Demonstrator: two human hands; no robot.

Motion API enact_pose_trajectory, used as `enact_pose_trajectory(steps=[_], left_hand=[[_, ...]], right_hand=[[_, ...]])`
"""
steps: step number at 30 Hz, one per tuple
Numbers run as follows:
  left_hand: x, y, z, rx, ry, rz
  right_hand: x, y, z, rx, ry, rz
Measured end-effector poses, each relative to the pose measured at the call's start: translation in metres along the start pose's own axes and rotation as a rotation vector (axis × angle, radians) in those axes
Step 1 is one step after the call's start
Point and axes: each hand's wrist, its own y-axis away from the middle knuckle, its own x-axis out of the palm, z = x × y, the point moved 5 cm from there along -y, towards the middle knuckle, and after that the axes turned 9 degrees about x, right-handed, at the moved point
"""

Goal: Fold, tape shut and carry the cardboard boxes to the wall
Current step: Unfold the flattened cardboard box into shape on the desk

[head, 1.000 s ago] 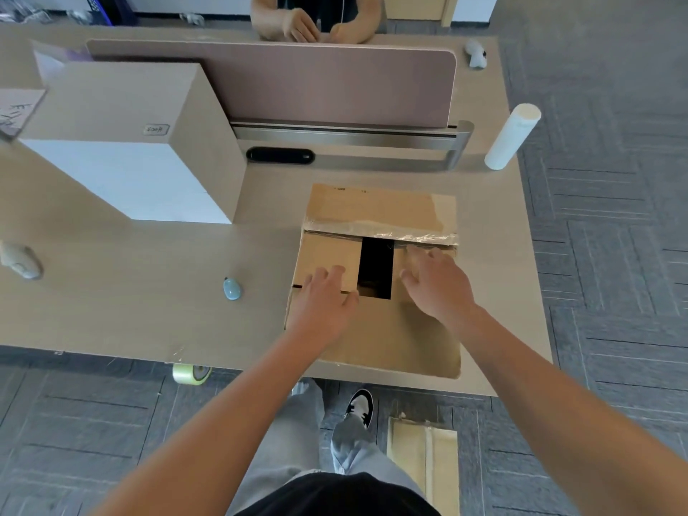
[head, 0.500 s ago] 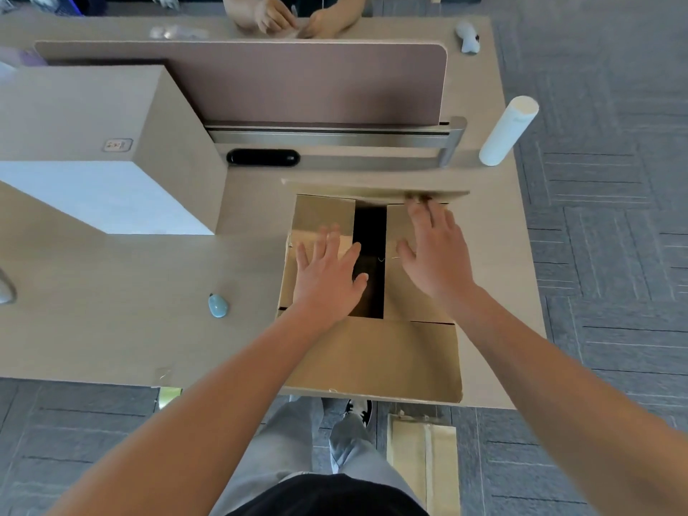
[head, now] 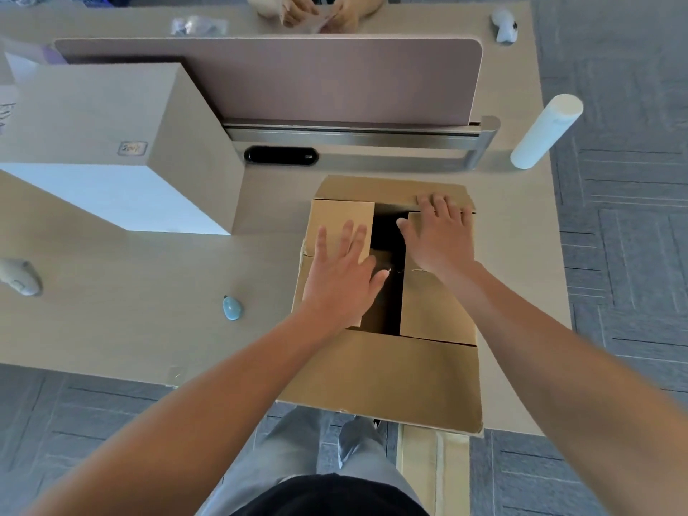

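Note:
A brown cardboard box (head: 391, 374) stands on the desk in front of me, its top facing up. Two inner flaps are folded down with a dark gap between them. My left hand (head: 340, 277) presses flat on the left inner flap, fingers spread. On the right inner flap lies my right hand (head: 437, 236), its fingertips touching the far flap (head: 372, 189), which leans in over the opening. The near flap lies open toward me, past the desk edge.
A large closed box (head: 111, 143) stands at the left. Behind my box are a desk divider (head: 316, 80) and a white roll (head: 545, 132). A blue object (head: 232, 308) lies left of the box. Flat cardboard (head: 433, 474) lies on the floor. Another person's hands (head: 316, 11) work opposite.
The far flap, standing up half a second ago, has come down toward the opening under my right fingertips. Both hands moved forward over the inner flaps.

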Motion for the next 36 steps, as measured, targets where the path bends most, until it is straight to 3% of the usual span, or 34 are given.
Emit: enact_pose_trajectory(steps=[11,20,23,28,32,36], left_hand=[[-0.056,0.047,0.033,-0.177,-0.015,-0.178],[-0.006,0.076,0.108,-0.382,-0.027,0.076],[0.032,0.077,0.085,-0.368,0.095,0.092],[0.076,0.081,0.026,-0.432,0.318,-0.014],[0.087,0.076,0.018,-0.508,0.353,-0.047],[0.089,0.073,0.020,-0.491,0.329,-0.039]], right_hand=[[0.008,0.007,-0.002,-0.006,0.077,0.007],[0.004,0.051,0.020,-0.088,0.070,0.026],[0.019,0.091,0.030,-0.181,0.142,0.071],[0.033,0.129,0.036,-0.318,0.308,0.132],[0.031,0.126,0.039,-0.335,0.491,0.217],[0.010,0.131,0.040,-0.334,0.533,0.180]])
